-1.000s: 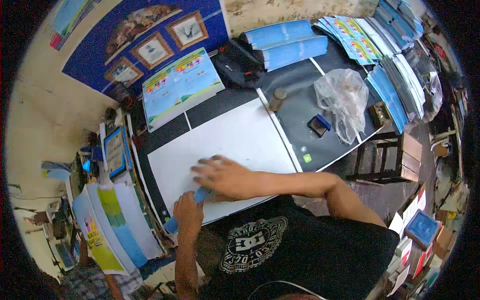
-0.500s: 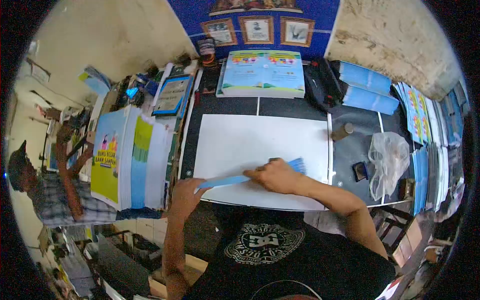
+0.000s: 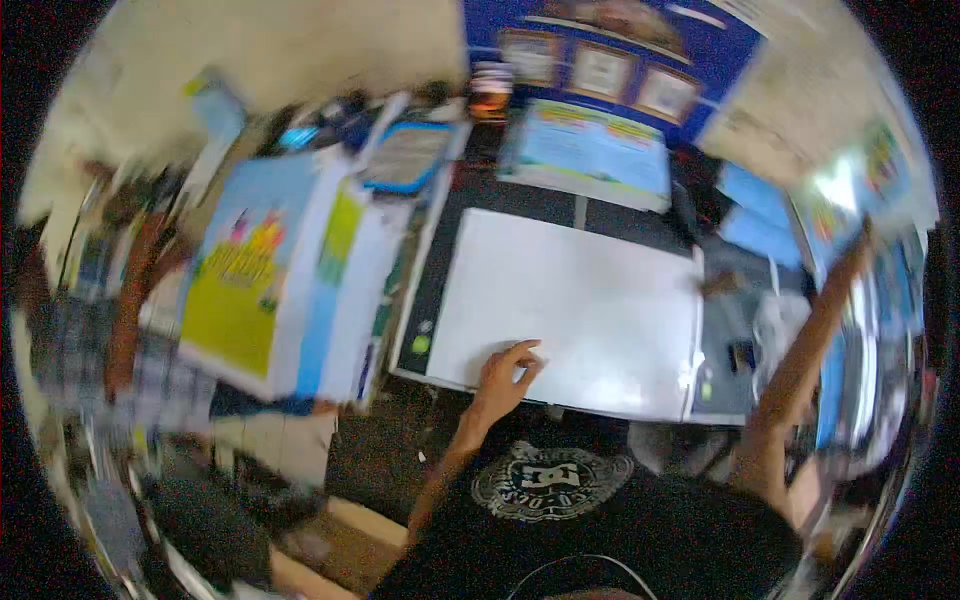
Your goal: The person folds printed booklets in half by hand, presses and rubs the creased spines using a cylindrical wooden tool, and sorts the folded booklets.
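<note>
A white board [image 3: 580,310] lies on the dark tabletop in front of me. Over its near left edge rests my left hand [image 3: 508,378], thumb and fingers apart, with nothing held. My right arm stretches far to the right. There my right hand [image 3: 866,236], blurred, is at the lower edge of raised printed sheets [image 3: 886,170] with a light blue ground and coloured print. The sheets are above a row of similar printed stacks [image 3: 822,232]. Their exact number and my finger positions are smeared by motion.
A thick stack of printed covers [image 3: 235,275] stands at left, beside another person's arm [image 3: 135,300]. At the back lies a printed stack [image 3: 590,150]; blue stacks [image 3: 757,215] are right of it. A brown cylinder [image 3: 722,285] and a plastic bag [image 3: 778,325] sit right of the board.
The blue sheets that both hands held over the board have left it. My right hand has swung far right with printed sheets; my left has let go and moved right. The view has turned.
</note>
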`<state>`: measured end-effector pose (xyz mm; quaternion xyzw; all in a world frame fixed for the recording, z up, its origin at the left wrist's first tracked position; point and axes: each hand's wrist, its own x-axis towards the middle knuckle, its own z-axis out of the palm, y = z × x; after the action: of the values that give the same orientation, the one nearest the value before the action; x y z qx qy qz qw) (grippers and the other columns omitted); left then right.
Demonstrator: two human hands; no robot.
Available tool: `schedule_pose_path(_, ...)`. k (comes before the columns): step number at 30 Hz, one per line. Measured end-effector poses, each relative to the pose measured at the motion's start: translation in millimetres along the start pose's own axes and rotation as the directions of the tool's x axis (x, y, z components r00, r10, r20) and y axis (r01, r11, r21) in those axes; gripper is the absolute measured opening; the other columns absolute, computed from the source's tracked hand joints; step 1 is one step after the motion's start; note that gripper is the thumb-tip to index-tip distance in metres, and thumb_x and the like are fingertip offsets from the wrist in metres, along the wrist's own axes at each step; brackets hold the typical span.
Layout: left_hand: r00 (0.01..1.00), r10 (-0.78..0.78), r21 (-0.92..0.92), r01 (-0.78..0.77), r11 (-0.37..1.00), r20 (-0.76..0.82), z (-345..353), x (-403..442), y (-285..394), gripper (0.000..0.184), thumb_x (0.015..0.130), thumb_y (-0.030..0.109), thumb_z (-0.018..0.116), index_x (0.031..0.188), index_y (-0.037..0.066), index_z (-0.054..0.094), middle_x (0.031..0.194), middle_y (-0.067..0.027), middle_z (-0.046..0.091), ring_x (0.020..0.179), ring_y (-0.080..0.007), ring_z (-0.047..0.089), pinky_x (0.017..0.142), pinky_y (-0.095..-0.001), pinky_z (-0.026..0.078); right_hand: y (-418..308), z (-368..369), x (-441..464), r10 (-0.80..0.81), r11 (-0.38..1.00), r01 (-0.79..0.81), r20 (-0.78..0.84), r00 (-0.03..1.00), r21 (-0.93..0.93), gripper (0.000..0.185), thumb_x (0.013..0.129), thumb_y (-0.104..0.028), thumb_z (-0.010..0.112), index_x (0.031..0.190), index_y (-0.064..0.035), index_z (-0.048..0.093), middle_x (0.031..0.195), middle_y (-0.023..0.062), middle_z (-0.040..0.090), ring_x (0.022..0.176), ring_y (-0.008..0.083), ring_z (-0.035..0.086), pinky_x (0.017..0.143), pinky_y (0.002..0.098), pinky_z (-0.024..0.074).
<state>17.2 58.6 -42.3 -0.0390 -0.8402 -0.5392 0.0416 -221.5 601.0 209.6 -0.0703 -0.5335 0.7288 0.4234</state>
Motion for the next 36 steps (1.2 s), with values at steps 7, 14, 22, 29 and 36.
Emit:
schedule_pose_path(7,1.000,0.028,-0.011,-0.028,1.000,0.004,8,2,-2,0.028,0.088,0.008,0.069,0.116,0.003,0.065,0.091,-0.0102,0.068,0.081,-0.0205,0.065,0.075,-0.0340,0.052,71,-53,55,0.058,0.997,-0.016,-0.577,0.815,0.078,0.045,0.093,-0.034,0.059,0.119,0.0021,0.062,0.120,0.0181,0.064,0.107,0.0282,0.063,0.096,0.0421,0.0484)
schedule_pose_path(14,0.998,0.058,0.001,-0.058,0.998,-0.026,9,2,-5,0.025,0.088,0.011,0.070,0.111,0.001,0.067,0.084,-0.0089,0.068,0.076,-0.0202,0.065,0.074,-0.0339,0.052,153,-85,75,0.232,0.968,-0.215,-0.790,0.568,0.130,0.046,0.087,-0.033,0.065,0.115,0.0036,0.064,0.116,0.0190,0.066,0.104,0.0304,0.065,0.091,0.0420,0.0522)
schedule_pose_path(22,0.997,-0.008,0.042,0.012,0.999,-0.076,19,4,-4,0.024,0.086,0.008,0.073,0.108,0.001,0.067,0.082,-0.0090,0.068,0.073,-0.0195,0.064,0.069,-0.0332,0.052,225,-105,95,0.084,0.851,-0.503,-0.908,0.412,-0.149,0.050,0.081,-0.037,0.070,0.107,0.0059,0.067,0.111,0.0218,0.068,0.101,0.0348,0.068,0.087,0.0436,0.0555)
schedule_pose_path(29,0.996,0.077,0.135,-0.069,0.988,-0.054,20,7,2,0.024,0.087,0.011,0.073,0.109,0.003,0.068,0.080,-0.0055,0.067,0.069,-0.0147,0.061,0.068,-0.0306,0.051,240,-91,49,-0.160,0.695,-0.538,-0.832,0.532,-0.478,0.071,0.082,-0.045,0.068,0.126,0.0051,0.044,0.115,0.0260,0.060,0.106,0.0421,0.060,0.090,0.0525,0.0488)
schedule_pose_path(36,0.993,0.101,0.132,-0.092,0.987,-0.059,23,8,2,0.025,0.085,0.011,0.072,0.108,0.002,0.068,0.081,-0.0081,0.067,0.072,-0.0182,0.062,0.065,-0.0310,0.046,245,-48,52,-0.164,0.545,-0.630,-0.807,0.567,-0.553,0.089,0.083,-0.055,0.065,0.142,0.0033,0.034,0.140,0.0255,0.039,0.131,0.0408,0.038,0.107,0.0598,0.0313)
